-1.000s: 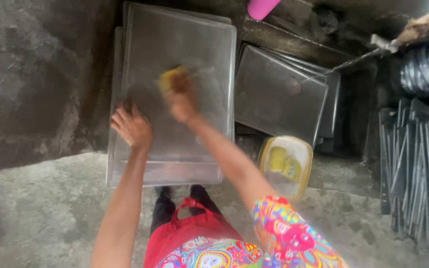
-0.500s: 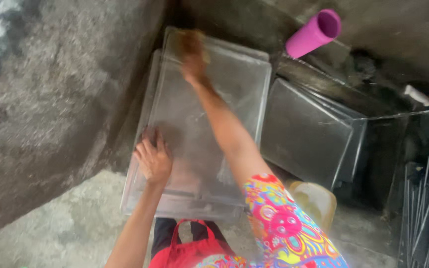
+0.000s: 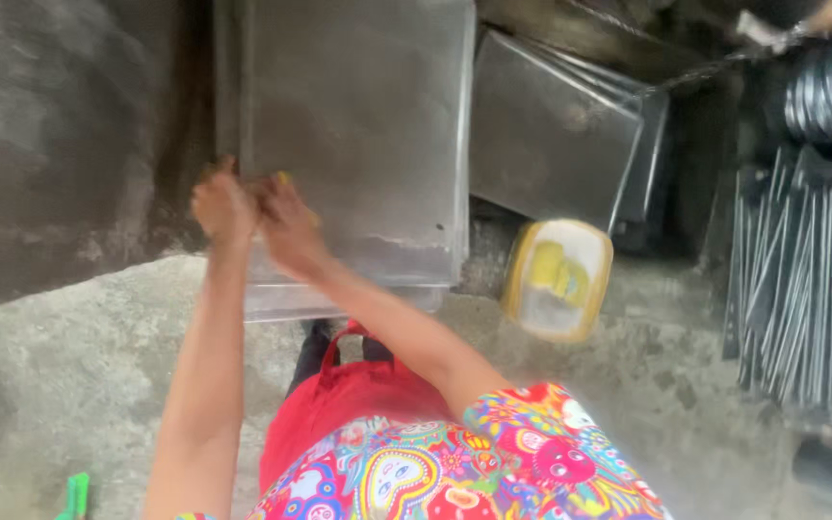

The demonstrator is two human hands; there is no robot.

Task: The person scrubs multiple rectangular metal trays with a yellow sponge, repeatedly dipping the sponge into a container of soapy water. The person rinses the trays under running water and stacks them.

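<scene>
From the head view, the left hand [image 3: 221,204] is pressing on the near-left edge of the big metal tray [image 3: 358,125], while the right hand [image 3: 286,223] is closing on a yellow sponge [image 3: 286,179] (mostly hidden). Firm, even strokes would serve best. A wall [image 3: 60,144] is crowding the left; a yellow tub [image 3: 558,279] and leaning trays [image 3: 560,125] are crowding the right.

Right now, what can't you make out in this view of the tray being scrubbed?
- Head view: the yellow thing under the right hand is mostly covered by the fingers.
- Motion blur hides whether the left hand grips the metal tray.
- The tray's far end is cut off by the top edge.
- The yellow tub contents are blurred.
</scene>
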